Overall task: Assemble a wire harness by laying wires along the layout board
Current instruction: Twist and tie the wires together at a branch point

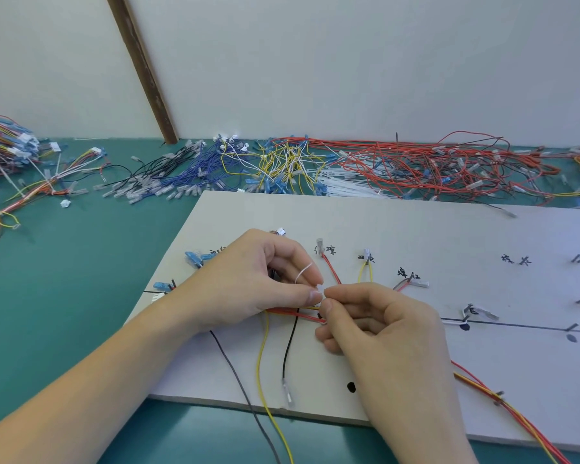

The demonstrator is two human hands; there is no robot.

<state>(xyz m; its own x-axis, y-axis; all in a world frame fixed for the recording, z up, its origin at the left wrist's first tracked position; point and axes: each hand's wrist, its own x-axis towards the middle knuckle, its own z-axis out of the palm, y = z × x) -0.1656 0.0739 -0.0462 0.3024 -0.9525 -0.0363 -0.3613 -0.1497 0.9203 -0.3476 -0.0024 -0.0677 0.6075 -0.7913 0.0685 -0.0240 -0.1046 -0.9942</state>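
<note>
Both hands meet mid-board: the left hand (258, 279) and right hand (375, 326) pinch a white tie (303, 272) — apparently to bind the wires (295, 313) lying along the board (399, 229) line.

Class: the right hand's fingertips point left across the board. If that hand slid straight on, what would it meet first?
Almost at once, the left hand: the right hand already meets its thumb tip at the white tie both pinch. Depth looks shared.
</note>
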